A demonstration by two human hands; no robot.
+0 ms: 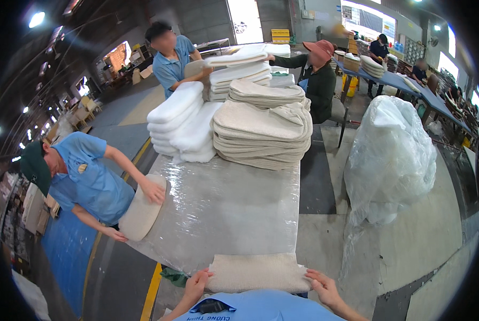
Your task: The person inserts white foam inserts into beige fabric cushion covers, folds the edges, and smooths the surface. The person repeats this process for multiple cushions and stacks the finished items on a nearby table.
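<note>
head view: beige cushion cover (253, 272) pinched between left hand (195, 283) and right hand (323, 286) fingers.

Head camera looks steeply down, close over the near table (223, 214) edge.

A factory hall for upholstery is shown: stacked beige cushion covers (263, 134) and white foam pads (182, 120) on a plastic-wrapped worktable (223, 208), with uniformed workers (87, 179) at long benches.
</note>
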